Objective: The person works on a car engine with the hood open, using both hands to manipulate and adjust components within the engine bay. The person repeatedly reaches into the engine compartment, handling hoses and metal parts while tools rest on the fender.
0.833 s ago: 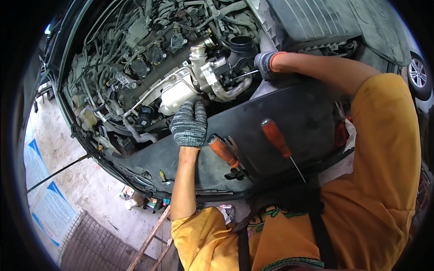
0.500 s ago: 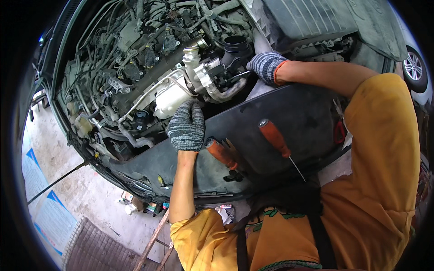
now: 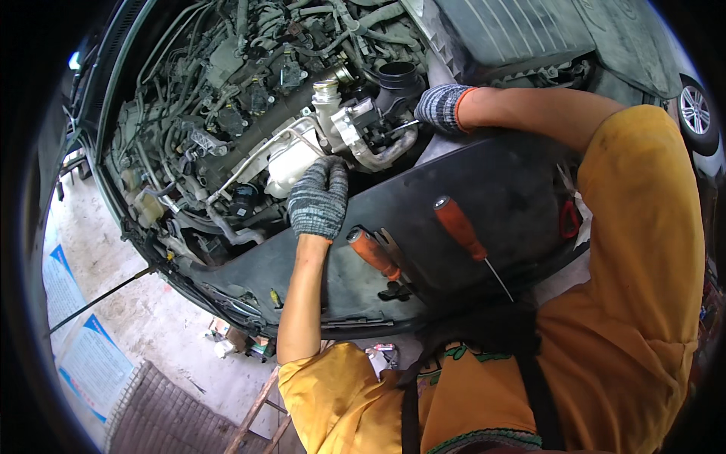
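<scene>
In a grey-and-white knit glove, my left hand reaches down at the front of the engine, against the lower end of a silver heat shield. Its fingers are bent and close together; their tips are hidden, so what they grip does not show. My right hand, gloved alike, is closed on a thin shiny metal rod that points left toward a metal turbocharger-like housing. The rod's far end is lost among the parts. A bent metal pipe curves below it, and a black round duct opens above.
Two red-handled screwdrivers and pliers lie on the dark front panel. A red-handled tool rests farther right. A black ribbed cover sits at the upper right. A ladder stands at the lower left.
The view has shifted slightly. My left hand sits a little higher along the heat shield, with its forearm tilted more to the left. My right hand keeps its place with the rod.
</scene>
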A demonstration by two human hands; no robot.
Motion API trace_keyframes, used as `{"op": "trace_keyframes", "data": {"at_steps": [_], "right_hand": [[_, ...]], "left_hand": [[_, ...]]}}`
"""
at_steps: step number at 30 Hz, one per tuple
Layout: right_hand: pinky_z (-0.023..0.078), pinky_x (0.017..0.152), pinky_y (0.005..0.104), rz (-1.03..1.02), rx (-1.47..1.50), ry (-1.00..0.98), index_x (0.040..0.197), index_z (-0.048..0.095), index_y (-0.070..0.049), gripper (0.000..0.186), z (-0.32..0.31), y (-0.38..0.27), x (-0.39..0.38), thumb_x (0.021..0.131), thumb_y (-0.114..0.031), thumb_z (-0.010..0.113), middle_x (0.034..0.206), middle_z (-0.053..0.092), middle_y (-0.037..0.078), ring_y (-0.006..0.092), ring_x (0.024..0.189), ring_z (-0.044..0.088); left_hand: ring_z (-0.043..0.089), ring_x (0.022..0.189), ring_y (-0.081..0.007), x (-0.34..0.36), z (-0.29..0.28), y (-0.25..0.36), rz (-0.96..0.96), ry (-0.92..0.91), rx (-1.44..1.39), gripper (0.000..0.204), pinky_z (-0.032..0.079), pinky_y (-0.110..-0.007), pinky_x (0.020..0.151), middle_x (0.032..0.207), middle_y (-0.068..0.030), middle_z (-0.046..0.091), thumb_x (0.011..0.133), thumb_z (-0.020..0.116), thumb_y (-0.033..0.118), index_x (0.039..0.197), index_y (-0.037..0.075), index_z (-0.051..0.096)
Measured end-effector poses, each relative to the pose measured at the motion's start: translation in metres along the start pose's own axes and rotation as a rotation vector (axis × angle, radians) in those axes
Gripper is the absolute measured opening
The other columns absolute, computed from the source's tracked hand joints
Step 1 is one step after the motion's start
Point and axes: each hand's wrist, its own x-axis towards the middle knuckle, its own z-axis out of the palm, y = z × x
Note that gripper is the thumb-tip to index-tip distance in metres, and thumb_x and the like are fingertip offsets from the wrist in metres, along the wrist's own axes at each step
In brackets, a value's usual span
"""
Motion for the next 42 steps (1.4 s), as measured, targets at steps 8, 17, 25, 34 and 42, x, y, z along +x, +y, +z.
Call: {"op": "trace_keyframes", "data": {"at_steps": [8,17,25,34,42], "right_hand": [[0.053,0.075,0.0406,0.021,-0.03,-0.19,0.092,0.069,-0.005,0.019,-0.001,0.01,0.021,0.081,-0.011,0.055,0.093,0.066,0.021,0.0375,0.089,0.064],[0.052,0.076,0.041,0.102,0.135,0.174,0.095,0.068,-0.001,0.022,0.009,-0.007,-0.024,0.079,-0.011,0.056,0.094,0.067,0.022,0.0367,0.089,0.065],[0.052,0.077,0.0414,0.144,0.201,0.263,0.09,0.068,0.002,0.023,0.016,0.0,-0.023,0.079,-0.012,0.053,0.092,0.066,0.024,0.0372,0.088,0.065],[0.051,0.082,0.0408,0.179,0.226,0.165,0.103,0.067,-0.002,0.026,0.009,-0.005,-0.025,0.08,-0.009,0.056,0.103,0.066,0.02,0.0352,0.094,0.064],[0.052,0.08,0.041,0.111,0.16,0.234,0.1,0.067,-0.003,0.023,0.011,-0.003,-0.033,0.083,-0.005,0.051,0.1,0.066,0.02,0.0345,0.093,0.064]], "left_hand": [[0.064,0.089,-0.0348,0.007,0.002,-0.003,0.076,-0.019,-0.089,0.024,0.05,-0.041,0.08,0.094,-0.0188,0.067,0.088,0.058,0.022,0.1,0.003,0.066],[0.061,0.099,-0.0302,0.079,0.04,0.066,0.488,-0.385,0.372,0.023,0.048,-0.044,0.085,0.103,-0.0148,0.063,0.086,0.056,0.025,0.103,0.012,0.065],[0.055,0.104,-0.028,0.115,0.069,0.058,1.068,0.082,0.344,0.021,0.042,-0.045,0.088,0.109,-0.0078,0.06,0.081,0.059,0.024,0.098,0.02,0.069],[0.056,0.111,-0.0326,0.165,0.065,0.067,0.606,-0.175,0.028,0.061,0.047,-0.039,0.095,0.123,-0.0175,0.055,0.069,0.08,0.032,0.123,0.014,0.058],[0.062,0.101,-0.0293,0.17,0.088,0.077,0.527,-0.274,-0.089,0.052,0.05,-0.037,0.089,0.113,-0.0148,0.061,0.072,0.076,0.03,0.118,0.013,0.06]]}}
